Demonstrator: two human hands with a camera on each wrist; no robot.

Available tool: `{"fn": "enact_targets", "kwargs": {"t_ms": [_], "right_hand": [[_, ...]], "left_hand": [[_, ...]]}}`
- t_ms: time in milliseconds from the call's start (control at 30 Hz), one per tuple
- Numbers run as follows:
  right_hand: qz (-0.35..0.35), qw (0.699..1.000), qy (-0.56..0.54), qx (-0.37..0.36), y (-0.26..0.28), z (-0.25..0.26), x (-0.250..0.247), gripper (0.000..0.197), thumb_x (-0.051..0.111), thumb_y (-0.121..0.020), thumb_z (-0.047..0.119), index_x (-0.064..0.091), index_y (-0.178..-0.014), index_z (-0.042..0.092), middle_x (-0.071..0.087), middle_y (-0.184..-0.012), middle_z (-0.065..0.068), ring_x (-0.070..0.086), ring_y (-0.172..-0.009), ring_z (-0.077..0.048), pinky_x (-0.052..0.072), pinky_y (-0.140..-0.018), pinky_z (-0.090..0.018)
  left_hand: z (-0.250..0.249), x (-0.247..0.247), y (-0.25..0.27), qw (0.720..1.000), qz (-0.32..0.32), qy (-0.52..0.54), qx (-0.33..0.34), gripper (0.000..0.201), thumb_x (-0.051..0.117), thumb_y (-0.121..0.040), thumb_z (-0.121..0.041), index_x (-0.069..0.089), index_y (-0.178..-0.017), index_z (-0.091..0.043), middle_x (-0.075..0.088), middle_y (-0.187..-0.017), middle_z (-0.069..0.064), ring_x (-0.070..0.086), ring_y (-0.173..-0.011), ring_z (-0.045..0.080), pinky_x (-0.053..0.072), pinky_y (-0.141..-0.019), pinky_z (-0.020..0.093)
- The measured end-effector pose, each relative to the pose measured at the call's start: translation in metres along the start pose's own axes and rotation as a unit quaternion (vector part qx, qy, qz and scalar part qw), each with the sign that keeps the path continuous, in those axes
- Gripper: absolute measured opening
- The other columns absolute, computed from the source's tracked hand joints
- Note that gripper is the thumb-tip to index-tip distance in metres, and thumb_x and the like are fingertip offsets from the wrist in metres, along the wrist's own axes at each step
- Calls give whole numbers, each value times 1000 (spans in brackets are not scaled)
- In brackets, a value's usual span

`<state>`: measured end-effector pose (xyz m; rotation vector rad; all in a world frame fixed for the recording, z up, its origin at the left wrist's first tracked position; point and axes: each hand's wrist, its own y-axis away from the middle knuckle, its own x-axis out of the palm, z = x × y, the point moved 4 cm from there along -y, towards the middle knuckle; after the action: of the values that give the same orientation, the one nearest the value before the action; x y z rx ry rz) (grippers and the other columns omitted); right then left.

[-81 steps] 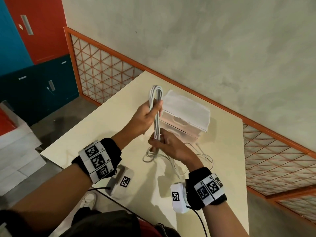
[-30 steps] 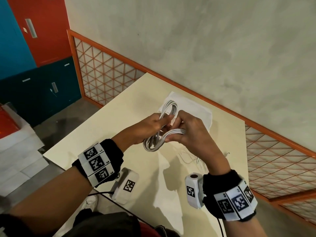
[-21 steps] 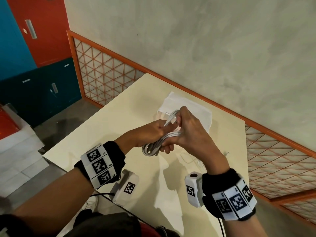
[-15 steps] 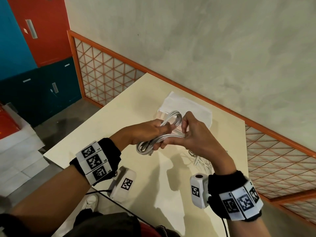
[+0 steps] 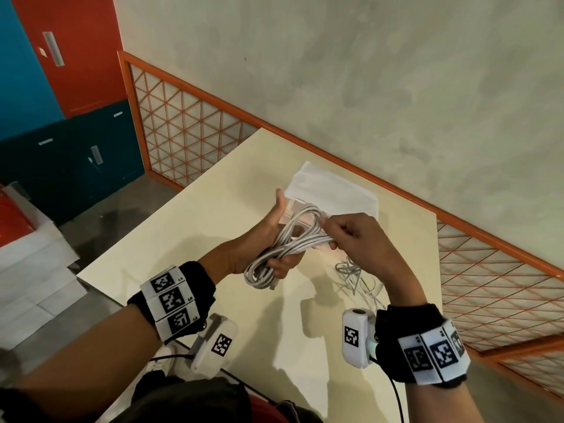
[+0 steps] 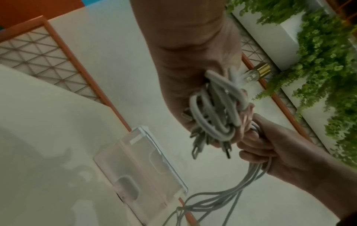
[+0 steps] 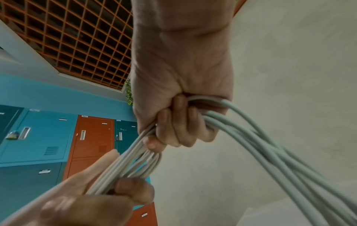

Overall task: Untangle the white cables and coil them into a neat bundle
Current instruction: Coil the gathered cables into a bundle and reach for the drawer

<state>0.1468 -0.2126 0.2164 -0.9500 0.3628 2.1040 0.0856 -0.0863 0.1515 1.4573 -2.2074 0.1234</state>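
Cream desk (image 5: 189,239) carries the loose tail, which could snag and drag the white cables (image 5: 293,239) out of shape, held above it. Left hand (image 5: 265,236) grips the coil, thumb raised; right hand (image 5: 354,239) is curled tight round the wrapping strands.

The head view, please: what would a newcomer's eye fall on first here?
The bundle of white cables, held above the cream table: the left hand grips its coiled loops while the right hand grips the strands beside it. Loose cable trails onto the table under the right wrist, near a clear box.
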Motion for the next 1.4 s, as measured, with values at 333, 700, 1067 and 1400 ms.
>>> {"fn": "enact_targets", "kwargs": {"t_ms": [333,700,1067,1400], "right_hand": [[-112,990,-56,-60,-3,29,-3,20,65,-84,9,45,-89,8,49,-36,7,44,-35,-8,30,-43,-10],[-175,980,92,6,-16,13,-6,41,67,-72,55,46,-73,20,53,-48,5,55,-54,-15,42,-60,-30],[-102,968,-230,25,-1,-20,15,42,31,-102,36,70,-107,22,42,-59,-6,39,-54,-12,34,-51,-21],[-273,897,-332,104,4,-11,37,46,55,-93,38,44,-58,10,35,-49,-4,34,-40,-10,31,-42,-23]], "left_hand": [[4,10,-2,982,-71,-164,-60,47,21,-100,-37,45,-67,-14,34,-46,-4,21,-35,7,26,-41,19],[-1,22,9,992,15,-127,-10,58,39,-85,-66,62,-84,-12,25,-41,-7,18,-31,5,27,-40,15],[-9,5,11,989,-78,-94,80,35,46,-87,-48,47,-72,-16,26,-44,-8,20,-31,6,33,-42,19],[-6,10,-1,967,-152,-154,137,38,52,-93,-33,42,-58,-21,33,-50,-3,29,-36,10,36,-49,25]]}}
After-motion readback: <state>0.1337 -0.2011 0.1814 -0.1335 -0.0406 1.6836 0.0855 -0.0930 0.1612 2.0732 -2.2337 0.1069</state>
